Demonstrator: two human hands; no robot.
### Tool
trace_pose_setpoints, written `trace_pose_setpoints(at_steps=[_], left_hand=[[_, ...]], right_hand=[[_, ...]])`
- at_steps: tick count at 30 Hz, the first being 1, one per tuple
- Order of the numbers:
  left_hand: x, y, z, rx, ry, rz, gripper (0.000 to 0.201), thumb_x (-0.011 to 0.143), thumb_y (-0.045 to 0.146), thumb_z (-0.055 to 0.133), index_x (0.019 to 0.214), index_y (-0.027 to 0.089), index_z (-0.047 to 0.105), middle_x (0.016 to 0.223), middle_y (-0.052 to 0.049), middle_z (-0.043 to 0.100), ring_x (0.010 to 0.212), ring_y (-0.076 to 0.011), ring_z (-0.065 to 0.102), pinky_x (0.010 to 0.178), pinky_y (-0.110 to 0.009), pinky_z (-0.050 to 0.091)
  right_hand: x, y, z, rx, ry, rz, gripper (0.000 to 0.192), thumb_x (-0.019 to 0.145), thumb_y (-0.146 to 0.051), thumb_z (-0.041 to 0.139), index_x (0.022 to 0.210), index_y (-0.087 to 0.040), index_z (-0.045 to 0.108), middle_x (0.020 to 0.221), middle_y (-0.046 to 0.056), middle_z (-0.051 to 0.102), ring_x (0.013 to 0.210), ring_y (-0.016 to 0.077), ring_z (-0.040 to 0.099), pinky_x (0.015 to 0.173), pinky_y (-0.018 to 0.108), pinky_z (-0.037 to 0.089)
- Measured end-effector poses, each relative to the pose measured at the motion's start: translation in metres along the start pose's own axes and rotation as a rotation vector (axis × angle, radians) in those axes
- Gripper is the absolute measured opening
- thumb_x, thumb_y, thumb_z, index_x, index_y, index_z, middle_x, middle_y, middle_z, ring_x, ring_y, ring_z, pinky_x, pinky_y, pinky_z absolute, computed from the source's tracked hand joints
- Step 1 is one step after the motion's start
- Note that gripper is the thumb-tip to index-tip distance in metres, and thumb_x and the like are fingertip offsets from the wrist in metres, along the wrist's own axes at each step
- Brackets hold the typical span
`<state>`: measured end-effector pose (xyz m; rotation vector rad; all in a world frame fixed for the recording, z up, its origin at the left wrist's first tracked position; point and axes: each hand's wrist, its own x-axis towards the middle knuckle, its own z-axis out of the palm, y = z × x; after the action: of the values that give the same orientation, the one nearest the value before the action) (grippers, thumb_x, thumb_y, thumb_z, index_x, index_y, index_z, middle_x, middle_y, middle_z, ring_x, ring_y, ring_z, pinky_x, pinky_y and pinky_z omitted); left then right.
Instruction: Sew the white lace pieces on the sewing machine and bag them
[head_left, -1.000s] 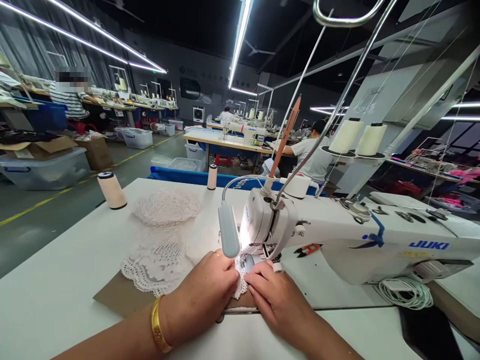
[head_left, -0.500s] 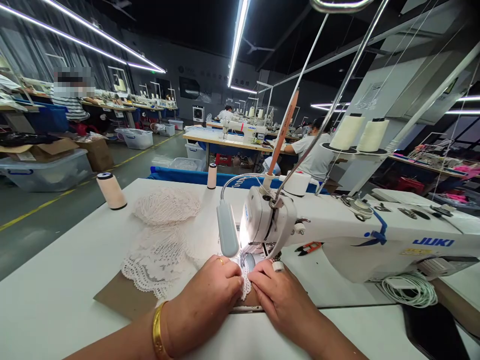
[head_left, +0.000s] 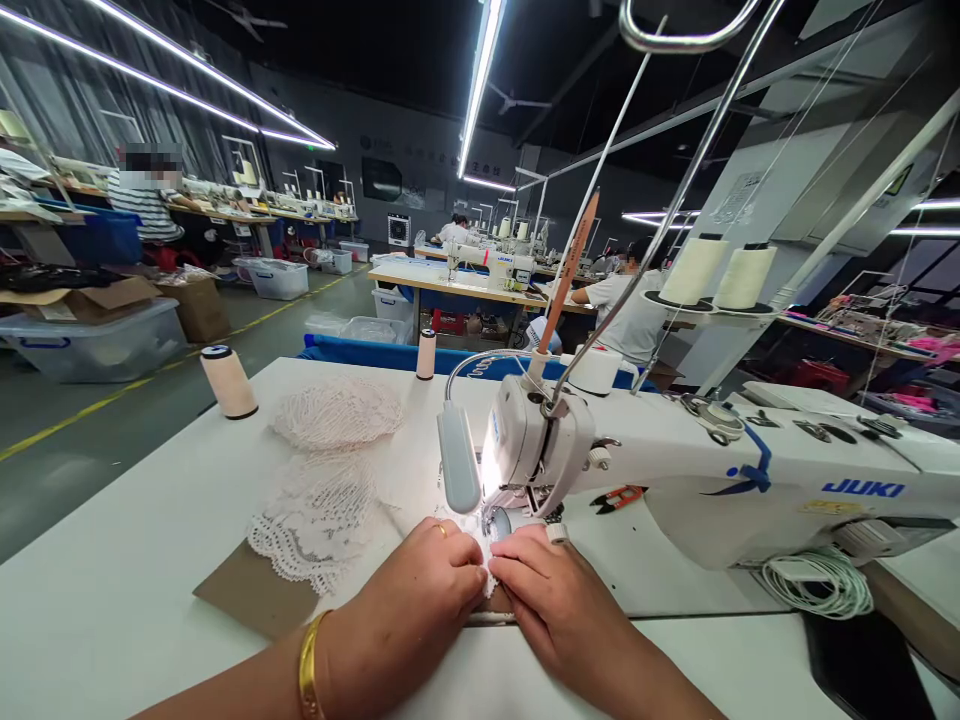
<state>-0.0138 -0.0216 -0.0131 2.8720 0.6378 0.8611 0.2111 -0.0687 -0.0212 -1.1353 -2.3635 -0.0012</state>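
White lace trim (head_left: 493, 583) lies under the needle area of the sewing machine (head_left: 517, 440), its near end between my hands. My left hand (head_left: 431, 570), with a ring and a gold bracelet, has its fingers curled and pressed together on the lace's left side. From the right, my right hand (head_left: 551, 580) pinches the lace edge with thumb and fingers. Both hands hide part of the lace. A larger spread of lace fabric (head_left: 315, 520) lies left of them, partly over a brown card (head_left: 255, 590). The lamp (head_left: 457, 460) lights the sewing spot.
Peach thread cones (head_left: 229, 383) (head_left: 426, 355) stand along the table's far side. Orange-handled snips (head_left: 621, 498) lie beneath the machine arm. A coiled white cable (head_left: 817, 582) and a black phone-like slab (head_left: 862, 660) are at the right. Other people sit at machines beyond.
The lace between my hands has shifted slightly away toward the needle, so less of its near end shows. My right fingers have moved a little left, closer to my left hand.
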Motion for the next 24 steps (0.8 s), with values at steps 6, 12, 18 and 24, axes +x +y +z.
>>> trace_pose_setpoints(at_steps=[6,12,18,24], left_hand=[[-0.002,-0.001,0.004,0.013,-0.021,-0.013,0.029,0.098,0.003,0.051,0.073,0.019,0.053,0.081,0.0,0.064,0.074,-0.0172,0.051,0.072,-0.035,0.04],[-0.004,0.001,0.001,-0.036,0.022,0.012,0.028,0.093,-0.002,0.052,0.076,0.02,0.055,0.081,0.001,0.066,0.073,-0.0167,0.053,0.07,-0.034,0.038],[-0.002,0.003,0.0,-0.01,0.025,0.03,0.028,0.089,-0.004,0.053,0.076,0.02,0.056,0.08,0.002,0.066,0.072,-0.0166,0.054,0.07,-0.035,0.039],[0.001,-0.002,0.003,0.044,0.016,0.003,0.029,0.091,-0.003,0.054,0.073,0.019,0.055,0.08,0.001,0.066,0.073,-0.0172,0.056,0.072,-0.035,0.041]], right_hand=[[0.001,0.0,0.0,0.02,0.0,0.025,0.036,0.099,-0.002,0.049,0.115,-0.027,0.07,0.109,0.007,0.075,0.095,0.0251,0.067,0.078,0.037,0.058],[-0.002,0.004,0.002,0.001,0.014,0.027,0.039,0.099,-0.004,0.049,0.122,-0.028,0.07,0.11,0.007,0.076,0.096,0.0258,0.069,0.079,0.038,0.06],[0.0,0.006,0.005,-0.024,0.025,0.051,0.039,0.096,-0.001,0.049,0.116,-0.027,0.07,0.106,0.007,0.076,0.097,0.0264,0.07,0.078,0.038,0.059],[0.003,0.009,0.01,-0.058,0.032,0.096,0.041,0.096,-0.003,0.048,0.121,-0.027,0.07,0.115,0.008,0.077,0.104,0.0279,0.071,0.084,0.042,0.062]])
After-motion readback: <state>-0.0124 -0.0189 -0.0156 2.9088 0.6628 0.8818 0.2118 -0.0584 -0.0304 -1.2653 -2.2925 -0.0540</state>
